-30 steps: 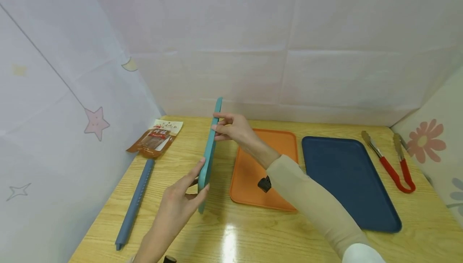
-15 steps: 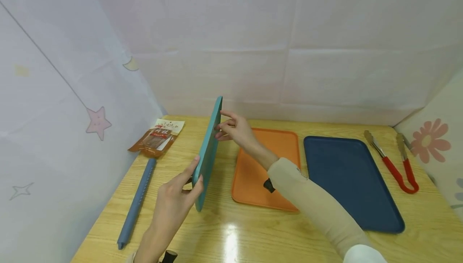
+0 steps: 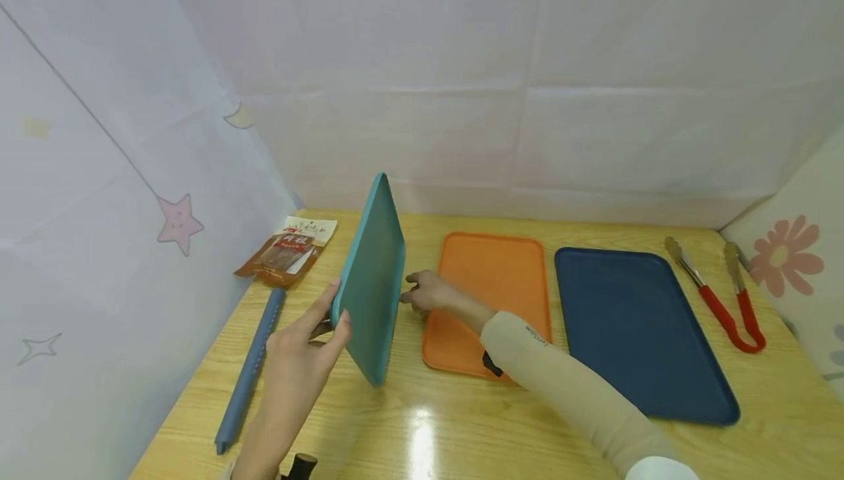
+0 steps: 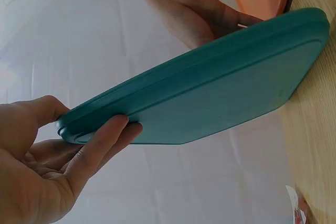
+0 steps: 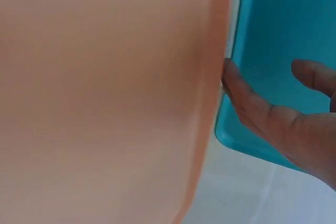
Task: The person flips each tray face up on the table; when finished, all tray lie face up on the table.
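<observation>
A teal rectangular tray [image 3: 371, 289] stands steeply tilted, its lower edge at the wooden table. My left hand [image 3: 297, 359] pinches its near upper corner between thumb and fingers; the left wrist view shows this grip on the tray [image 4: 220, 85] closely. Low beside the tray's right side is my right hand [image 3: 431, 295], at the left edge of an orange tray [image 3: 496, 275]. Its fingers [image 5: 252, 103] stretch out and the thumb stands apart, with nothing between them. Whether those fingertips touch the teal tray cannot be told.
A dark blue tray [image 3: 639, 333] lies right of the orange one. Red-handled tongs [image 3: 719, 304] rest at the far right. On the left are a brown snack packet [image 3: 286, 253] and a long blue-grey stick-shaped item [image 3: 249, 374]. Fabric walls [image 3: 422, 99] enclose the table [image 3: 356, 436].
The right hand has let go of the teal tray's far part and moved down and nearer. The left hand has shifted left, and the tray has turned to show more of its face.
</observation>
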`<action>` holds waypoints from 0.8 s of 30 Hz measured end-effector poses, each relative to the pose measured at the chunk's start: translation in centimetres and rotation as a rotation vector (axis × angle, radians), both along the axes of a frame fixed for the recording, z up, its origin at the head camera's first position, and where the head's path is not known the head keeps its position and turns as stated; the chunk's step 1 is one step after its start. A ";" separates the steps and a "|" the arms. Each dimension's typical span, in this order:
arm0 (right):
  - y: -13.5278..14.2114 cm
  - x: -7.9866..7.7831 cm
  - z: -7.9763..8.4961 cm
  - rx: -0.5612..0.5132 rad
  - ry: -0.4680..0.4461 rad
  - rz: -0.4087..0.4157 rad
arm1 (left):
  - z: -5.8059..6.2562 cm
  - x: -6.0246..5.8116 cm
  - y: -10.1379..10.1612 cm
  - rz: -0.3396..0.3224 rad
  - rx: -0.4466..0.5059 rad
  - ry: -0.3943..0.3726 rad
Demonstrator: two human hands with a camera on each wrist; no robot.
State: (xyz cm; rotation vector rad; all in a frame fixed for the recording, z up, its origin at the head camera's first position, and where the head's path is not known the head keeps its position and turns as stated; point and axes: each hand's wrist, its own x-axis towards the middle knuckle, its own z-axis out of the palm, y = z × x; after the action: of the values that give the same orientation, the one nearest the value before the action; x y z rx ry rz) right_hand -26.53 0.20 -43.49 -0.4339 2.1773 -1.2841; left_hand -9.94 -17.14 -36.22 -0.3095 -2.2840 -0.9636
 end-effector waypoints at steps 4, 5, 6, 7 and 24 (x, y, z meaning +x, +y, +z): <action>-0.1 0.2 -0.9 -0.003 -0.024 0.027 | -0.1 0.0 -0.6 0.024 0.027 -0.002; -0.1 0.2 -1.1 -0.009 -0.033 0.028 | -0.2 -0.1 -0.8 0.026 0.031 -0.006; -0.2 0.2 -1.2 -0.012 -0.041 0.025 | -0.3 -0.1 -1.0 0.034 0.031 -0.012; -0.2 0.2 -1.2 -0.019 -0.052 0.020 | -0.3 -0.1 -1.2 0.041 0.034 -0.020; -0.3 0.3 -2.3 -0.114 -0.075 -0.098 | 0.9 -0.5 -5.4 0.087 0.455 -0.421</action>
State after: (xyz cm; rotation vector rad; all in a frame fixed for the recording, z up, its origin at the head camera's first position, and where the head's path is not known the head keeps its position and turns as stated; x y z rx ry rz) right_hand -26.22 -0.15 -45.82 -0.3220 2.0931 -1.4588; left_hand -10.46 -22.59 -35.32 0.2050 -2.3210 -1.5768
